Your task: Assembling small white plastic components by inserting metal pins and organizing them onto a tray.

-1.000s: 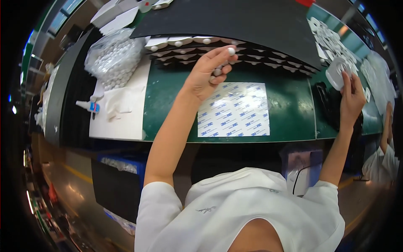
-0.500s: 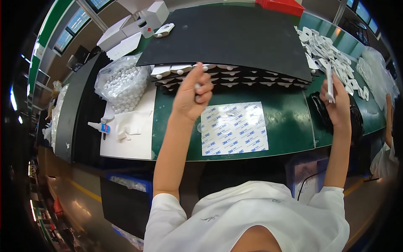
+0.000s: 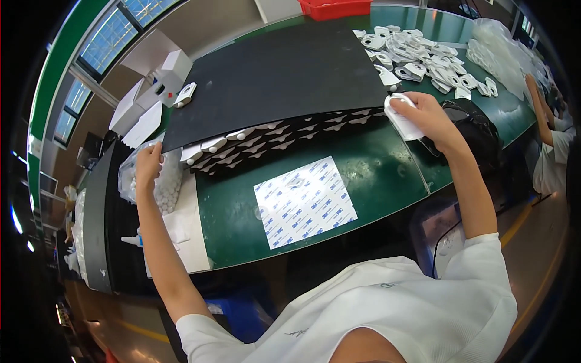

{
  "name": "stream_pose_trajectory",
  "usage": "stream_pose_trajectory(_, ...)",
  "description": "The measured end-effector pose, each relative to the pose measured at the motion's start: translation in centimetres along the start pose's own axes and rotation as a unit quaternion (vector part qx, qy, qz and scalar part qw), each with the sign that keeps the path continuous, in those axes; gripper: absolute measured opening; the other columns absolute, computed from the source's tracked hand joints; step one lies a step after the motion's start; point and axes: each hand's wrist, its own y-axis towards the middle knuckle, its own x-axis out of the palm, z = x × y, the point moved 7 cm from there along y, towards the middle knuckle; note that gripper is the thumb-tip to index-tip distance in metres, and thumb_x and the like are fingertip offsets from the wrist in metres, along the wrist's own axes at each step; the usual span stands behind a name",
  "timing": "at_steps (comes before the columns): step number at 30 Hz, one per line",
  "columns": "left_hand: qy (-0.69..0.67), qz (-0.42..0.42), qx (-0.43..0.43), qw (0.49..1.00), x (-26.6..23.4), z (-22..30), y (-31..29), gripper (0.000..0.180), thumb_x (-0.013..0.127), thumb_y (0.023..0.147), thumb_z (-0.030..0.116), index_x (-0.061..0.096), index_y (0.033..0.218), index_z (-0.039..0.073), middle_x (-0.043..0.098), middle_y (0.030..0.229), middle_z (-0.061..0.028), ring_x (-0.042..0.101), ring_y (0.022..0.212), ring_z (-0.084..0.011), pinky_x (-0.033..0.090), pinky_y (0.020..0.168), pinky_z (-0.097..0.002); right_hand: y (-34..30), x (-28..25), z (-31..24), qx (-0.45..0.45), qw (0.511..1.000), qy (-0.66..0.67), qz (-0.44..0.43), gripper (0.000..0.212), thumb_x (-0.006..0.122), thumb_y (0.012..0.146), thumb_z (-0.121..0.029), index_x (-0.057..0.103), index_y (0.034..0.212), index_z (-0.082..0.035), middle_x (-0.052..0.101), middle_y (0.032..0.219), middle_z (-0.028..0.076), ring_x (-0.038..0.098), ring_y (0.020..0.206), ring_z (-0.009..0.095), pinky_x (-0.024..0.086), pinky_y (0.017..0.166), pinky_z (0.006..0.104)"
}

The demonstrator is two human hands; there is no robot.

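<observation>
My left hand [image 3: 149,168] is closed at the near left corner of a large black sheet [image 3: 272,72]. Its fingertips meet that corner, but what they hold is hidden. Between the fingers and thumb of my right hand [image 3: 426,118] is a white plastic part [image 3: 404,123] with a rounded, looped end, close to the sheet's near right corner. Under the sheet are stacked black trays [image 3: 284,138] carrying rows of white parts. A clear bag of white balls [image 3: 166,190] stands just beside my left hand, partly covered by it.
A printed white backing sheet [image 3: 305,202] lies on the green table [image 3: 381,181]. Loose white parts [image 3: 423,57] are heaped at the far right. One white part [image 3: 184,95] rests on the black sheet. A red bin [image 3: 336,8] stands behind. Another person's arm [image 3: 538,109] shows at right.
My left hand has gone left, from in front of the trays to the black sheet's corner. My right hand has turned the white part and brought it beside the sheet. The whole view has turned.
</observation>
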Motion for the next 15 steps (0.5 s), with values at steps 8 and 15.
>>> stream_pose_trajectory(8,0.046,0.053,0.022,0.997,-0.7,0.8,-1.2,0.036,0.052,0.085,0.034,0.059,0.071,0.002,0.049,0.054,-0.0005,0.043,0.043,-0.0092,0.030,0.038,-0.0252,1.8,-1.3,-1.4,-0.051,0.998,-0.025,0.008,0.036,0.057,0.084,-0.038,0.061,0.087,-0.003,0.055,0.066,-0.002,0.048,0.053,0.003,0.034,0.046,0.0183)
stream_pose_trajectory(15,0.171,0.111,0.211,0.956,0.7,5.4,-6.5,0.040,0.052,0.084,0.033,0.061,0.069,-0.003,0.056,0.057,-0.0108,0.053,0.050,-0.0207,0.040,0.050,-0.0339,3.4,-4.8,-0.9,-0.078,0.991,-0.095,0.050,0.036,0.056,0.083,-0.039,0.059,0.084,-0.003,0.053,0.065,-0.002,0.046,0.053,0.002,0.033,0.047,0.0191)
